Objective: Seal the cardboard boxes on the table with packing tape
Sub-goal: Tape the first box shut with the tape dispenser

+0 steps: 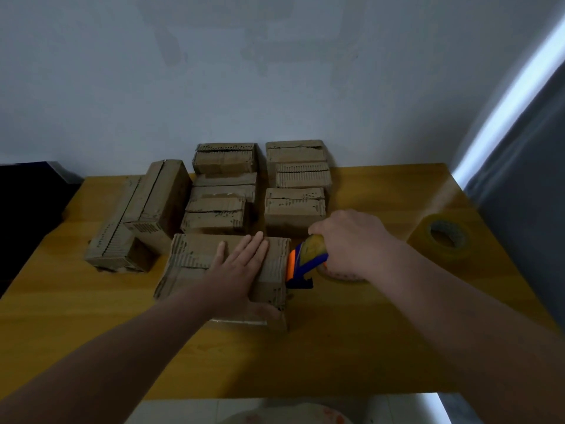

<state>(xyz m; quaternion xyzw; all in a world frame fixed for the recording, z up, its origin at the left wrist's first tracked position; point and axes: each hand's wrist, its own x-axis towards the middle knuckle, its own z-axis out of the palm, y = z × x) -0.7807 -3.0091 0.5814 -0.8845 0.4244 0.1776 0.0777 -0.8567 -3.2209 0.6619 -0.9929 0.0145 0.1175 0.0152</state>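
Observation:
A brown cardboard box (192,264) lies at the table's near middle. My left hand (241,270) lies flat on top of it, fingers straight, thumb hanging over the box's near side. My right hand (351,240) grips a blue and orange tape dispenser (305,261) with a roll of clear tape in it. The dispenser's orange end sits against the box's right end. A strip of clear tape shows along the box's lower front edge.
Several more cardboard boxes (224,206) stand in rows behind, near the wall, with two long ones (143,215) at the left. A spare tape roll (446,237) lies at the right of the yellow wooden table (367,347). A curtain hangs at the far right.

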